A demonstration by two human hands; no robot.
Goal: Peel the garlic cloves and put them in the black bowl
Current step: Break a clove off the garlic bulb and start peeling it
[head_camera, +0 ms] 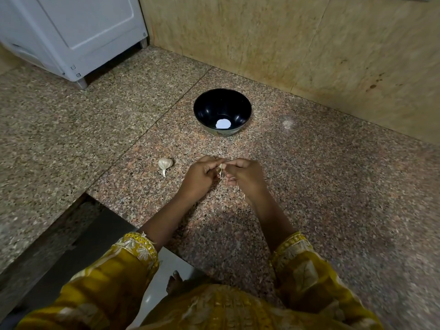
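Note:
A black bowl (222,111) stands on the speckled granite counter (309,186), with only a bright light reflection at its bottom. My left hand (201,176) and my right hand (245,176) meet just in front of it, a little above the counter. Between their fingertips both pinch a small pale garlic clove (221,170) with a strip of skin hanging down. Most of the clove is hidden by the fingers. A whole white garlic bulb (165,164) lies on the counter to the left of my left hand.
A white appliance (78,34) stands on feet at the back left. A beige stone wall (309,44) closes off the back and right. The counter's front edge steps in at the lower left, above the floor (166,270).

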